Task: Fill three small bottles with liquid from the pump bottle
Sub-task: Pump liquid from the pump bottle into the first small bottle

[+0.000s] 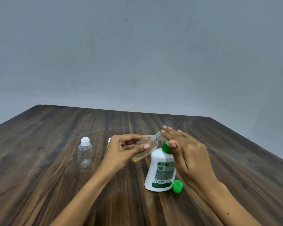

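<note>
Wooden table (pixel 55 185): capped bottle (pixel 85 154), green cap (pixel 177 186).

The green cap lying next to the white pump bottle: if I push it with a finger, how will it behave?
The green cap looks like small hollow plastic, so probably very light. It lies on its side on the wooden table, so it may roll away easily. It seems stiff, not fragile.

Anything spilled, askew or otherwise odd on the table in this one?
No spill shows. The small bottle in the left hand is tilted, uncapped, with yellow liquid pooled at its base. A loose green cap lies on its side beside the pump bottle. The capped bottle stands upright and looks empty.
</note>
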`<act>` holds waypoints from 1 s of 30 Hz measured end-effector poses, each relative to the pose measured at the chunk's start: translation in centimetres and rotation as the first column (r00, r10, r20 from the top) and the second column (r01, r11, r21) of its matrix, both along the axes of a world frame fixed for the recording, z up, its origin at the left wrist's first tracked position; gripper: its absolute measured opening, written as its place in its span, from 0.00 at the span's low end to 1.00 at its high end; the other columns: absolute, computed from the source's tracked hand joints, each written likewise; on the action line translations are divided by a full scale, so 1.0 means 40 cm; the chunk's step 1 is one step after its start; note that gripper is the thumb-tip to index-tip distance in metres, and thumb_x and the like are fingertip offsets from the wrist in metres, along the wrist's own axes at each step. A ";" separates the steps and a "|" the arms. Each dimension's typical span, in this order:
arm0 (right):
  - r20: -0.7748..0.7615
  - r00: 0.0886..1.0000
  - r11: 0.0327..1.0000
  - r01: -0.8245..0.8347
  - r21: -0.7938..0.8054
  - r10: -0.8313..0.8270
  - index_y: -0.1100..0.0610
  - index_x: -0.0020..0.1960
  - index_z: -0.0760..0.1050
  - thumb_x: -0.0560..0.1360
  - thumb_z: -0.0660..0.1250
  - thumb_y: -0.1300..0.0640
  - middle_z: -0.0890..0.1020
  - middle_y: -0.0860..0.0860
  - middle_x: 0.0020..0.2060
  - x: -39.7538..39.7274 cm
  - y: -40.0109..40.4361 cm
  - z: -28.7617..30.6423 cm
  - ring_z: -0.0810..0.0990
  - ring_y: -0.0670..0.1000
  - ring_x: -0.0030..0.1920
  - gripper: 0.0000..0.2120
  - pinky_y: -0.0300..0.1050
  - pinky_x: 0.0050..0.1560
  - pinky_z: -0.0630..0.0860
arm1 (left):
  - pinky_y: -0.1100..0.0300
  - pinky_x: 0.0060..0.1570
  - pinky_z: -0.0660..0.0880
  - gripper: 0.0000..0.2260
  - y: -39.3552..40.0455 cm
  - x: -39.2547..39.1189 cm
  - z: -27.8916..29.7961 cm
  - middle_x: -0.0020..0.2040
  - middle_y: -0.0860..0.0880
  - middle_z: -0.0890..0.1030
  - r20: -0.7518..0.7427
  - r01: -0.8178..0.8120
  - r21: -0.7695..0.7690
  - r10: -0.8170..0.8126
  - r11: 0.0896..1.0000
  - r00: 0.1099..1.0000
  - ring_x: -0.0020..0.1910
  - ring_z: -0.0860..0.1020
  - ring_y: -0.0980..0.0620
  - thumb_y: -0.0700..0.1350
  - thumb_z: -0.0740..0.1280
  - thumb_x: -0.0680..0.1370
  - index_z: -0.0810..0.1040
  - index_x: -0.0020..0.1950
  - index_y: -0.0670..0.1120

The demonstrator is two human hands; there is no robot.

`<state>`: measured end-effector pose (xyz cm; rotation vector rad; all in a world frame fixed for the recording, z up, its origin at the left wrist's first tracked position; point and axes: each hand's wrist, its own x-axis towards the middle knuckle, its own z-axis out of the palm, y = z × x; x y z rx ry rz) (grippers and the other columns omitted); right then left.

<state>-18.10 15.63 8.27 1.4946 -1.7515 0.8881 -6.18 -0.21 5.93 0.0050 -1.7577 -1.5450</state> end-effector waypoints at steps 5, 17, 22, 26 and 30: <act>0.035 0.999 1.000 -0.004 -0.024 0.005 0.55 0.60 0.80 0.82 0.43 0.39 0.81 0.49 0.58 0.005 -0.005 0.006 0.77 0.44 0.61 0.31 0.43 0.62 0.73 | 0.65 0.45 0.79 0.12 0.000 0.002 -0.001 0.46 0.51 0.87 -0.006 -0.004 0.000 0.004 1.000 1.000 0.48 0.85 0.52 0.41 0.74 0.68 0.84 0.50 0.47; 0.339 0.907 0.961 -0.194 -0.195 0.252 0.55 0.54 0.83 0.80 0.44 0.34 0.83 0.46 0.54 0.002 -0.006 0.017 0.79 0.41 0.58 0.35 0.37 0.55 0.76 | 0.65 0.45 0.79 0.13 0.005 0.000 -0.001 0.47 0.49 0.87 -0.010 0.003 0.037 -0.003 0.999 1.000 0.48 0.85 0.52 0.41 0.74 0.67 0.84 0.51 0.45; 0.336 0.917 0.963 -0.142 -0.231 0.216 0.55 0.53 0.83 0.81 0.46 0.36 0.84 0.46 0.51 0.006 -0.024 -0.017 0.81 0.42 0.54 0.33 0.41 0.50 0.79 | 0.63 0.47 0.79 0.13 -0.007 -0.002 -0.005 0.48 0.48 0.87 0.002 0.010 0.019 -0.010 1.000 1.000 0.49 0.85 0.50 0.41 0.75 0.68 0.84 0.52 0.43; 0.369 0.897 0.959 -0.162 -0.233 0.242 0.53 0.50 0.84 0.79 0.45 0.32 0.84 0.44 0.49 -0.001 -0.020 0.011 0.82 0.41 0.52 0.35 0.40 0.48 0.78 | 0.65 0.45 0.79 0.12 -0.003 -0.004 -0.004 0.47 0.49 0.87 -0.009 0.004 0.032 -0.004 0.999 1.000 0.48 0.85 0.52 0.41 0.74 0.68 0.84 0.50 0.45; 0.329 0.918 0.963 -0.150 -0.225 0.220 0.56 0.51 0.84 0.79 0.44 0.32 0.85 0.45 0.49 0.003 -0.020 0.009 0.82 0.41 0.52 0.37 0.35 0.47 0.76 | 0.64 0.45 0.79 0.12 -0.003 -0.007 -0.008 0.47 0.49 0.87 -0.009 0.016 0.042 -0.015 0.999 1.000 0.48 0.85 0.52 0.41 0.74 0.68 0.84 0.50 0.46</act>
